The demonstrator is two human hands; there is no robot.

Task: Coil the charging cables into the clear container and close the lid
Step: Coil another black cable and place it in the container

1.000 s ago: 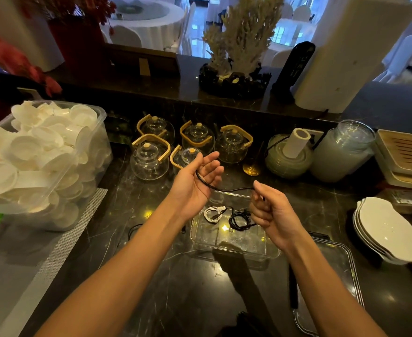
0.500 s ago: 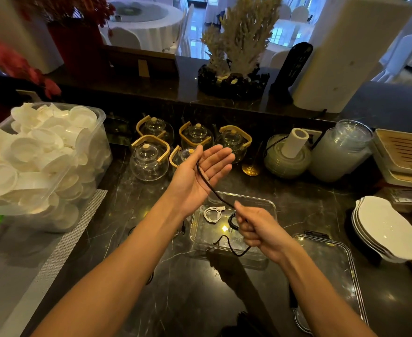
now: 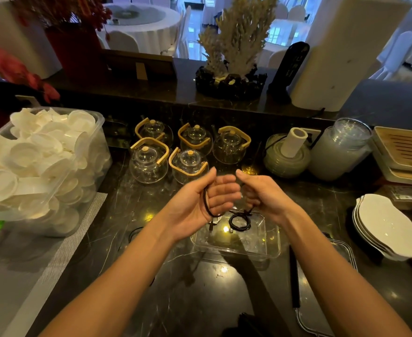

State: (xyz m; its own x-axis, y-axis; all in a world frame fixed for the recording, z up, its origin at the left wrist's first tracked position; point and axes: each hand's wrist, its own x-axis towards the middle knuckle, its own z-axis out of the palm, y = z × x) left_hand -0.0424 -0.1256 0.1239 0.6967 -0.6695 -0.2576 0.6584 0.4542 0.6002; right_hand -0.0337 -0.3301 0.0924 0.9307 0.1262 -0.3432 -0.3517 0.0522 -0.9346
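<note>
My left hand (image 3: pixel 207 198) is raised palm up above the dark counter, with a black charging cable (image 3: pixel 206 203) looped around its palm and one plug end hanging below. My right hand (image 3: pixel 260 193) is close beside it, fingers curled on the other stretch of the same cable. Below the hands stands the clear container (image 3: pixel 268 249), open. A coiled black cable (image 3: pixel 239 222) lies inside it, and a white cable (image 3: pixel 216 219) shows partly behind my left hand. The clear lid (image 3: pixel 346 249) lies flat on the counter at the container's right.
Several glass teapots (image 3: pixel 149 161) with wooden handles stand behind the hands. A big clear bin of white plastic cups (image 3: pixel 37 166) fills the left. Stacked white dishes (image 3: pixel 384 227) and a wooden tray (image 3: pixel 406 152) sit on the right. A black stick (image 3: pixel 294 278) lies by the lid.
My right hand came up from over the container to beside my left hand. The black cable now wraps around my left palm as a loop. My left fingers have curled.
</note>
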